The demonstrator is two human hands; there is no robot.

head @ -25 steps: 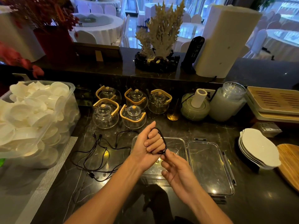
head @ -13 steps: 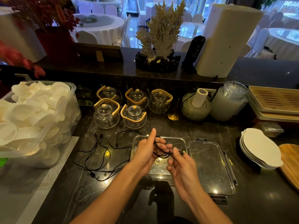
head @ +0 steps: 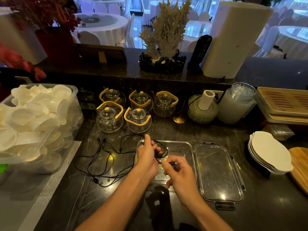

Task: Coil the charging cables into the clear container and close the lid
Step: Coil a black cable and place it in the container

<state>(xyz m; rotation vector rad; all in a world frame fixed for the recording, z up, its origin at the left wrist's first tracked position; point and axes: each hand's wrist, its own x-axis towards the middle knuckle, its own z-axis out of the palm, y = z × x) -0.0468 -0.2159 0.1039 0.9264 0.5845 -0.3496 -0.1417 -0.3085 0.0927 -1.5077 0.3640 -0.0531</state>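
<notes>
While our left hand (head: 146,157) grips a small coil (head: 162,150) of black cable over the open container (head: 186,147), our right hand (head: 179,170) pinches its plug end. More cables (head: 103,157) sprawl on the counter left of it, lid (head: 218,172) lying just right.

Restaurant / banquet hall, service station side. Evidence: dark marble counter (head: 175,130) with a raised ledge behind it, dining room beyond the ledge. Round tables (head: 101,25) in white cloths, white-covered chairs (head: 268,40) around them, several sets visible left and right. On the counter: five glass teapots (head: 138,120) with wooden handles, grouped; clear bin (head: 38,124) heaped with white dishes; stack of white plates (head: 270,152) at right; stacked wooden slatted trays (head: 283,100) far right; stack of clear cups (head: 236,104). Ledge carries decor: coral piece (head: 166,34) on a dark base, red floral arrangement (head: 45,15) at left.
</notes>
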